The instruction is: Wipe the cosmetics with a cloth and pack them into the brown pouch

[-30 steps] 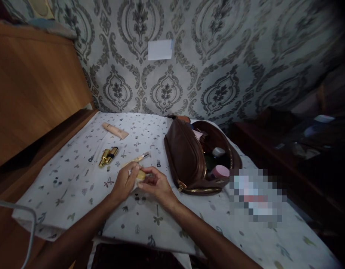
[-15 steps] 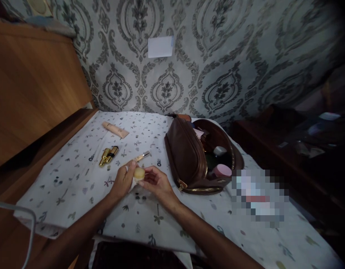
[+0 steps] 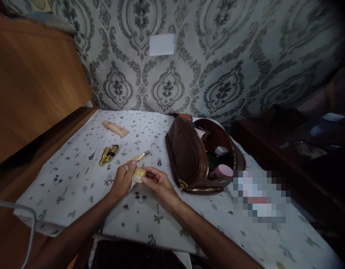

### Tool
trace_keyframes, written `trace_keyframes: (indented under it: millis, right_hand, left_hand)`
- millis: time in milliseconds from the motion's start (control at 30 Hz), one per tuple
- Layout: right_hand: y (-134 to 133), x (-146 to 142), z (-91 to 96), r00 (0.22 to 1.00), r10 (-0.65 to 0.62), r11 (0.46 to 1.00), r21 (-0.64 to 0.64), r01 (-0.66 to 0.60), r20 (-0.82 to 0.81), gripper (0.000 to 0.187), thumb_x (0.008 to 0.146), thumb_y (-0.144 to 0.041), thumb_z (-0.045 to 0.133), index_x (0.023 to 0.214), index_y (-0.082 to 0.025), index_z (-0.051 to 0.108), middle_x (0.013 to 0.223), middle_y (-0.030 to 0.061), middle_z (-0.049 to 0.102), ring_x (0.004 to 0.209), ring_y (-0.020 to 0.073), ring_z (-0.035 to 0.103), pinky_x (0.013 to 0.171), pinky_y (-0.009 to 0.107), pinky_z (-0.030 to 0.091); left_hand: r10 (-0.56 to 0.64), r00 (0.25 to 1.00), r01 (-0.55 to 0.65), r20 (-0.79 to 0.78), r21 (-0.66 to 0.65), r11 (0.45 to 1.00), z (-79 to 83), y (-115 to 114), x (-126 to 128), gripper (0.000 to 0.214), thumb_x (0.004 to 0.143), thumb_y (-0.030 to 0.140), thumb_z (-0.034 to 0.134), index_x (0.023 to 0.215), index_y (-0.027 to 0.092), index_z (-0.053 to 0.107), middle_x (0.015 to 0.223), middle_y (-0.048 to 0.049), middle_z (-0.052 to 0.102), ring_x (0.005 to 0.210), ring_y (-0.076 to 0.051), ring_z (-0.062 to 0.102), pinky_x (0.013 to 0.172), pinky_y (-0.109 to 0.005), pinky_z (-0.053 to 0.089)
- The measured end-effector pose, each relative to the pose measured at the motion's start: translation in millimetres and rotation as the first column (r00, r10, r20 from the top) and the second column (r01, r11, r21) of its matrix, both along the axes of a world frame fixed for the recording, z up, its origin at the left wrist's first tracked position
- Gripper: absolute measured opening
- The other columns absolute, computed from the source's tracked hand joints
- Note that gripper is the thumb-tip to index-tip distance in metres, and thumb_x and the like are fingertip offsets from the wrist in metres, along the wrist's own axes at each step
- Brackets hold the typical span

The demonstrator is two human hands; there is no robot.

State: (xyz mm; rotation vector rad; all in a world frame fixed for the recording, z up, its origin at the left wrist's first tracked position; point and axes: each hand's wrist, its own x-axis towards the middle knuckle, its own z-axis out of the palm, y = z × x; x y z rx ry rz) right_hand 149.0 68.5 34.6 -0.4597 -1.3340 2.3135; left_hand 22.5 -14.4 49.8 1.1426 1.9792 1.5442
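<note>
A small round jar with a yellowish lid [image 3: 139, 172] is held between both hands above the patterned cloth. My left hand [image 3: 124, 180] is closed round its left side, with a bit of white tissue or wipe between palm and jar. From the right, the curved fingers of my right hand [image 3: 158, 183] pinch the jar's side. Just beyond the hands lies a slim beige tube with a silvery end [image 3: 141, 155]. Two gold lipstick-like tubes [image 3: 108, 154] rest further left, and a peach squeeze tube [image 3: 115, 128] lies behind them.
An open brown cosmetic bag [image 3: 186, 153] stands to the right, holding a pink-lidded jar [image 3: 223, 170] and a white-capped item [image 3: 221, 151]. A blurred-out item lies beside it. A wooden cabinet [image 3: 34, 82] borders the left, with a grey cable [image 3: 33, 228] in front.
The jar is tilted slightly differently, showing more of its pale side. My right fingers have shifted a little on it. The view has moved slightly.
</note>
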Motion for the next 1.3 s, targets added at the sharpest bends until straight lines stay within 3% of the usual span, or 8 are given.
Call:
trace_keyframes:
  millis: [167, 367, 467, 567, 700, 767, 967, 1300]
  right_hand:
    - [3.0, -1.2, -1.3, 1.000, -0.007, 0.996, 0.086, 0.008, -0.015, 0.056, 0.061, -0.034, 0.088, 0.113, -0.026, 0.069, 0.113, 0.0033, 0.073, 0.106, 0.0218, 0.067, 0.101, 0.040, 0.048]
    - [13.3, -2.5, -6.8, 0.984, -0.174, 0.929, 0.339, 0.151, 0.041, 0.051, 0.061, -0.027, 0.082, 0.106, -0.023, 0.059, 0.091, 0.0005, 0.071, 0.082, 0.0176, 0.067, 0.078, 0.032, 0.053]
    - [14.4, 0.2, -5.7, 0.964, -0.250, 0.822, 0.547, 0.160, 0.095, 0.048, 0.065, -0.023, 0.077, 0.108, -0.022, 0.055, 0.092, 0.0010, 0.069, 0.078, 0.0173, 0.066, 0.075, 0.031, 0.052]
    - [10.8, 4.3, -3.0, 0.937, -0.335, 0.657, 0.737, 0.160, 0.096, 0.047, 0.069, -0.017, 0.073, 0.111, -0.022, 0.054, 0.096, 0.0018, 0.067, 0.083, 0.0192, 0.065, 0.078, 0.033, 0.053]
    - [4.4, 6.9, -2.5, 0.908, -0.420, 0.380, 0.910, 0.166, 0.010, 0.043, 0.073, -0.010, 0.067, 0.113, -0.022, 0.055, 0.098, 0.0048, 0.064, 0.096, 0.0239, 0.062, 0.085, 0.038, 0.052]
    - [3.1, 6.9, -3.5, 0.913, -0.409, 0.315, 0.938, 0.147, -0.006, 0.044, 0.074, -0.008, 0.066, 0.115, -0.022, 0.055, 0.098, 0.0059, 0.064, 0.096, 0.0249, 0.062, 0.084, 0.039, 0.053]
    - [5.7, 6.0, -6.1, 0.912, -0.410, 0.333, 0.932, 0.143, 0.007, 0.048, 0.072, -0.006, 0.068, 0.115, -0.022, 0.054, 0.098, 0.0049, 0.063, 0.094, 0.0244, 0.062, 0.083, 0.038, 0.053]
    - [7.0, 6.4, -6.5, 0.907, -0.420, 0.410, 0.900, 0.149, 0.041, 0.040, 0.077, -0.017, 0.069, 0.114, -0.022, 0.056, 0.100, 0.0060, 0.065, 0.091, 0.0236, 0.062, 0.081, 0.037, 0.052]
  left_hand:
    - [-0.086, 0.990, 0.094, -0.112, 0.065, 0.994, 3.9, 0.2, -0.7, 0.040, 0.097, 0.049, 0.039, 0.074, 0.019, 0.052, 0.068, 0.0014, 0.053, 0.068, -0.015, 0.051, 0.066, -0.027, 0.041]
    - [-0.310, 0.908, 0.327, -0.281, 0.016, 0.945, 10.2, -4.1, -9.7, 0.030, 0.089, 0.036, 0.058, 0.113, 0.019, 0.065, 0.108, -0.0070, 0.068, 0.103, -0.023, 0.061, 0.093, -0.033, 0.044]
    - [-0.364, 0.884, 0.365, -0.294, -0.053, 0.929, 11.8, -7.2, -12.1, 0.033, 0.089, 0.035, 0.059, 0.118, 0.019, 0.063, 0.113, -0.0077, 0.068, 0.108, -0.023, 0.061, 0.095, -0.032, 0.044]
    - [-0.364, 0.881, 0.351, -0.302, -0.099, 0.931, 11.2, -8.5, -10.1, 0.029, 0.090, 0.036, 0.057, 0.113, 0.018, 0.061, 0.110, -0.0072, 0.068, 0.106, -0.023, 0.062, 0.093, -0.032, 0.044]
    - [-0.293, 0.920, 0.257, -0.259, -0.162, 0.953, 8.3, -5.8, -4.7, 0.025, 0.093, 0.041, 0.049, 0.090, 0.018, 0.059, 0.083, -0.0019, 0.065, 0.080, -0.020, 0.060, 0.076, -0.030, 0.044]
    - [-0.279, 0.935, 0.239, -0.221, -0.191, 0.952, 6.7, -4.0, -3.4, 0.032, 0.093, 0.045, 0.045, 0.077, 0.019, 0.054, 0.069, 0.0013, 0.057, 0.069, -0.018, 0.054, 0.067, -0.028, 0.041]
    - [-0.243, 0.957, 0.215, -0.156, -0.174, 0.961, 2.9, -2.9, -4.2, 0.044, 0.095, 0.051, 0.034, 0.064, 0.021, 0.042, 0.059, 0.0039, 0.042, 0.059, -0.014, 0.044, 0.059, -0.027, 0.034]
    - [-0.286, 0.942, 0.254, -0.177, -0.183, 0.950, 10.4, -3.1, -7.0, 0.025, 0.087, 0.042, 0.055, 0.082, 0.018, 0.061, 0.076, 0.0013, 0.062, 0.073, -0.017, 0.056, 0.068, -0.027, 0.043]
